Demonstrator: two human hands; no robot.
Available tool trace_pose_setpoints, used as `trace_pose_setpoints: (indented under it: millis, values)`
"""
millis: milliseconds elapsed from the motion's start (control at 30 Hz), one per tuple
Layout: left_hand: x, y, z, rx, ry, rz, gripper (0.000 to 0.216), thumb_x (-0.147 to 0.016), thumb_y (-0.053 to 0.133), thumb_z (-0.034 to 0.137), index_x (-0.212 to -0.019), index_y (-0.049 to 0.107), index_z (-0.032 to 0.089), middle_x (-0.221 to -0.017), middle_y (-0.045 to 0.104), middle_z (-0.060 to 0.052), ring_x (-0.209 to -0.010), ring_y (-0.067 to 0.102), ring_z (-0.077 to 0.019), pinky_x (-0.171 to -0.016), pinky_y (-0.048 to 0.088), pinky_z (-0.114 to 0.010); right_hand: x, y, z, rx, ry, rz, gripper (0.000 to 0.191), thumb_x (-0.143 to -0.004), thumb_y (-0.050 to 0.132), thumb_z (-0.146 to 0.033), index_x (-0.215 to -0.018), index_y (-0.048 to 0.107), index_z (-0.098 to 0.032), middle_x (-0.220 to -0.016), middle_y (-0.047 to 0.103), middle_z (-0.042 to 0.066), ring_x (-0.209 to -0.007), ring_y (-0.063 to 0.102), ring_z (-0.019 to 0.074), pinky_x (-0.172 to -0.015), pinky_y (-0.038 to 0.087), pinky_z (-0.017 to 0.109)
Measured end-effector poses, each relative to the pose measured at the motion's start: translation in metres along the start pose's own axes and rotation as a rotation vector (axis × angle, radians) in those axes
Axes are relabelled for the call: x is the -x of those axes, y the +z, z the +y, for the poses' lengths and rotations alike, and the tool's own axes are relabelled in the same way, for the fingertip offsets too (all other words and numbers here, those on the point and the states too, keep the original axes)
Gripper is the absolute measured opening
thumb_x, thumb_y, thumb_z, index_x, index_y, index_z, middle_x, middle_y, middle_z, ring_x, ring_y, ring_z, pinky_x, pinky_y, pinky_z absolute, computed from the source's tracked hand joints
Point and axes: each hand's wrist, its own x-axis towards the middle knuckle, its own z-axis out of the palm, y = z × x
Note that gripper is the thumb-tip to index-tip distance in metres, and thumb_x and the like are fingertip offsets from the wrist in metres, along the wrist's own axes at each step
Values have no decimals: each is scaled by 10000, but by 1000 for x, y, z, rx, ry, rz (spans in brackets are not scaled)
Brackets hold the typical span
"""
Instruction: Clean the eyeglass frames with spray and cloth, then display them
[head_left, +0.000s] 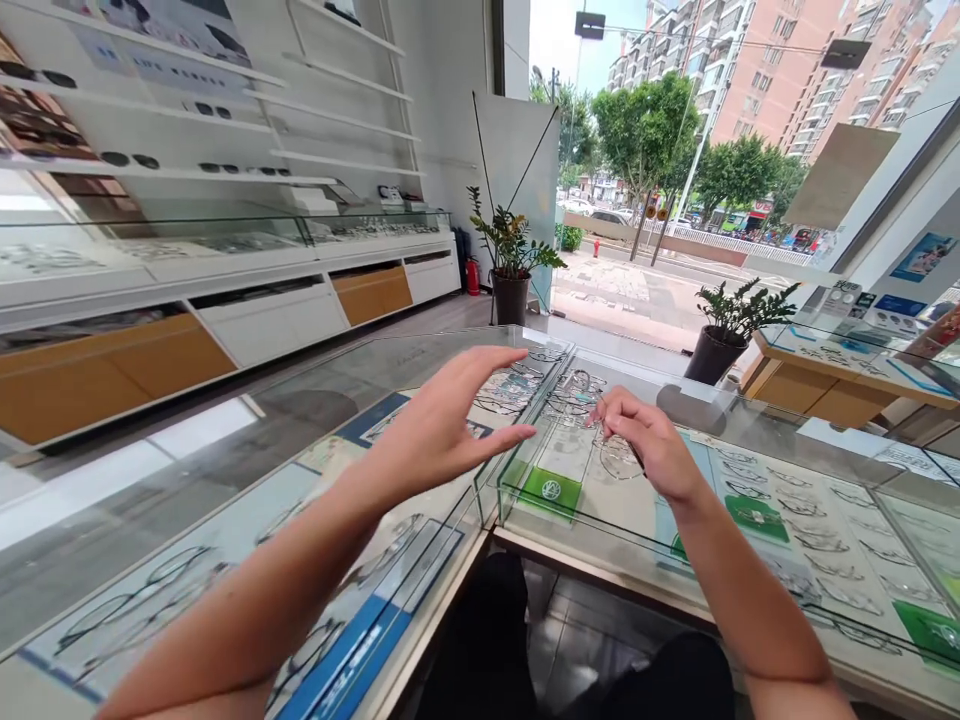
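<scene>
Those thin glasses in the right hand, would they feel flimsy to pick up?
The glasses look thin-wired, so probably very light and easily bent. The right hand pinches them with fingertips only, which suggests little weight. On the glass counter they would likely slide rather than roll.

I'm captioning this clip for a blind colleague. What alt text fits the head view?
Over a glass display case of eyeglass frames, the right hand pinches a thin-rimmed pair of glasses while the left hand hovers open, touching nothing. Beyond stand two potted plants and a window onto a street.
</scene>
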Motion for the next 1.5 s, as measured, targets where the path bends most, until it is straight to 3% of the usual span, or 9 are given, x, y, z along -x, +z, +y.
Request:
trace_pose_setpoints:
  millis: [100, 233, 533, 700, 867, 967, 1267, 1500]
  values:
    - [-23, 23, 7, 92, 147, -20, 832, -864, 746, 590, -1539, 430, 220, -1528, 548, -172, -1392, 549, -326, -1164, 469, -499, -9, -8, -11, 64, -49, -63, 342, -972, 592, -450, -714, 575, -227, -877, 541, 27, -900, 549, 208, -875, 455, 393]
    - [-47, 41, 6, 155, 228, 25, 658, -895, 747, 521, -1440, 535, 218, -1400, 656, -150, -1281, 641, -293, -1092, 530, -458, -22, -20, -22, 141, -83, -117, 323, -976, 591, -437, -730, 564, -231, -879, 551, 24, -858, 550, 193, -821, 471, 378]
    - [-53, 41, -2, 30, 299, 181, 484, -889, 770, 490, -1266, 642, 216, -1264, 742, -127, -1163, 707, -279, -1007, 567, -424, -44, -26, -13, 139, -127, -141, 345, -1020, 535, -474, -778, 581, -233, -910, 569, 35, -903, 580, 198, -839, 488, 379]
    - [-51, 35, 2, 6, 186, 264, 480, -860, 789, 532, -1223, 677, 240, -1230, 760, -93, -1130, 716, -276, -1021, 564, -423, -39, -30, -12, 43, -134, -45, 411, -1034, 432, -595, -966, 655, -256, -1000, 615, 65, -1020, 598, 237, -977, 495, 433]
    - [-55, 37, 8, 23, -46, 370, 462, -837, 804, 534, -1187, 708, 248, -1123, 766, -45, -1054, 708, -255, -959, 580, -374, -34, -35, -17, 101, -168, 78, 362, -993, 542, -590, -1098, 681, -273, -1112, 662, 71, -1164, 605, 268, -1075, 479, 461]
    - [-56, 40, 10, 45, -113, 420, 450, -834, 795, 562, -1153, 713, 255, -1043, 763, -23, -1008, 699, -244, -911, 584, -364, -34, -34, -16, 137, -155, 129, 336, -953, 629, -565, -1123, 676, -279, -1066, 669, 62, -1134, 621, 275, -1060, 492, 478]
    - [-55, 38, 9, 54, -126, 466, 417, -844, 755, 629, -1112, 744, 309, -933, 759, 10, -1002, 692, -237, -856, 584, -392, -34, -36, -17, 261, -230, 247, 280, -924, 689, -497, -1106, 677, -285, -925, 594, 17, -864, 574, 190, -849, 528, 385]
    - [-55, 37, 2, 41, -109, 516, 532, -827, 703, 737, -1140, 726, 307, -996, 762, -1, -977, 682, -243, -818, 544, -427, -36, -35, -16, 359, -301, 352, 176, -989, 622, -431, -1028, 678, -269, -936, 634, 31, -860, 598, 192, -834, 540, 395]
